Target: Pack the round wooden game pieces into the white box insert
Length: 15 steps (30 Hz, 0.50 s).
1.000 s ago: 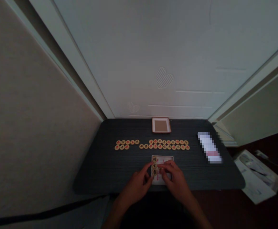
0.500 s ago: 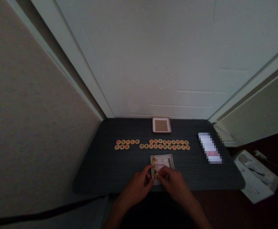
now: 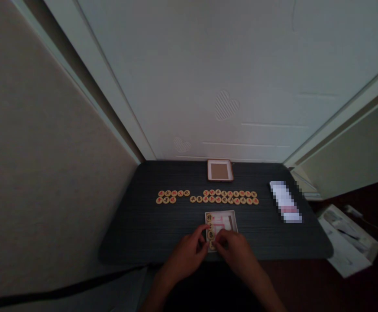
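Note:
A shallow white box (image 3: pixel 231 212) lies near the front of the dark table, with several round xiangqi pieces (image 3: pixel 211 235) standing in a column along its left side. Pink-and-white paper or print shows in the rest of it. At the box's left edge is my left hand (image 3: pixel 189 251), thumb and forefinger apart beside the column. My right hand (image 3: pixel 234 247) reaches over the box from the right, its fingertips pinched together close to the lower pieces. Whatever they may hold is hidden.
Two rows of xiangqi pieces (image 3: pixel 224 199) with red or dark characters lie across the table (image 3: pixel 137 229). A brown-rimmed box lid or tray (image 3: pixel 220 179) rests at the back by the white door. To the right is a blurred-out phone-like object (image 3: pixel 284 201); an open white box (image 3: pixel 347 242) stands lower, beyond the table.
My right fingertips have shifted slightly within the box, and the lower pieces of the column show more. My left hand and the rows have stayed in place.

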Each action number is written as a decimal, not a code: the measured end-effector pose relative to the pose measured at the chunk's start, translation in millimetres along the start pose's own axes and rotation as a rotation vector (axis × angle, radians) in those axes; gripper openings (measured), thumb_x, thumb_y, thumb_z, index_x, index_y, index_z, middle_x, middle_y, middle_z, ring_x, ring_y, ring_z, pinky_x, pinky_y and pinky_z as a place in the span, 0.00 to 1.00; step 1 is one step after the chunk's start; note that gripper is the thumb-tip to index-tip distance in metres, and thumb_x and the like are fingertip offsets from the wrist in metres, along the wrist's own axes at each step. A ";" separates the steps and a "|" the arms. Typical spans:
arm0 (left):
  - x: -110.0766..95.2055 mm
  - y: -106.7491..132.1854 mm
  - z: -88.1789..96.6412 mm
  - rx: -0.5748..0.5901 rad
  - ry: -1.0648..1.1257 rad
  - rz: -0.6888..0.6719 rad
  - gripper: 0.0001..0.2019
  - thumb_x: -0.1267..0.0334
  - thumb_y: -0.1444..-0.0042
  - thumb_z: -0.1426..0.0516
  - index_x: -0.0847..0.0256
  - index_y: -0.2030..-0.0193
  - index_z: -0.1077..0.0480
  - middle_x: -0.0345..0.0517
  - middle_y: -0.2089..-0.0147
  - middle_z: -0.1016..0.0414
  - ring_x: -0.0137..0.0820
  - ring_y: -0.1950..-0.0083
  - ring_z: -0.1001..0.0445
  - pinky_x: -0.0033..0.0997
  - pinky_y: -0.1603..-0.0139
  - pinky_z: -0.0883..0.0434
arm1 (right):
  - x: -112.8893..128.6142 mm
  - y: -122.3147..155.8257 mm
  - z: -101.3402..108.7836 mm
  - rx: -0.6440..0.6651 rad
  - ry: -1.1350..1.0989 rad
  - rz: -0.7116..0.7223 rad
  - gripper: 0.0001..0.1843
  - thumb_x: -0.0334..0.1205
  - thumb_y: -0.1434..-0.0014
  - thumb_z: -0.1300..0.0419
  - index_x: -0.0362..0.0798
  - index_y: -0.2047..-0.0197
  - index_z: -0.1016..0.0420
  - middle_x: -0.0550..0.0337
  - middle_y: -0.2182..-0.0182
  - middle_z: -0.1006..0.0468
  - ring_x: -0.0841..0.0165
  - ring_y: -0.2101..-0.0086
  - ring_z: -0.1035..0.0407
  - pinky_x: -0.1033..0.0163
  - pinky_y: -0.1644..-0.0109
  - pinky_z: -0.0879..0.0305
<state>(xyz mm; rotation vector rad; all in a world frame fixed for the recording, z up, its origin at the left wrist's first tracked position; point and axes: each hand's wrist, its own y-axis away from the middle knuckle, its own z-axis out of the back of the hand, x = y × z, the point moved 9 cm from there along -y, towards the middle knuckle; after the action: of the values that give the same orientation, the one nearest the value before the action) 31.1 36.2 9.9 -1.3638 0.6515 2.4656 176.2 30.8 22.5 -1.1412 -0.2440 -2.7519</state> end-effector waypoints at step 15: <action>-2.4 0.5 0.3 0.025 -0.042 0.021 0.24 0.58 0.34 0.48 0.53 0.32 0.37 0.46 0.55 0.19 0.37 0.55 0.22 0.35 0.52 0.29 | -5.2 -2.1 -7.2 0.063 -0.080 -0.078 0.05 0.35 0.38 0.40 0.51 0.64 0.22 0.60 0.70 0.16 0.65 0.68 0.22 0.66 0.63 0.34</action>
<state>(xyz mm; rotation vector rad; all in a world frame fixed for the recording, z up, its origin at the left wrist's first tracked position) 31.9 35.9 12.2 -1.2988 0.6878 2.4873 174.5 31.8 13.5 -1.2531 -0.3905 -2.7466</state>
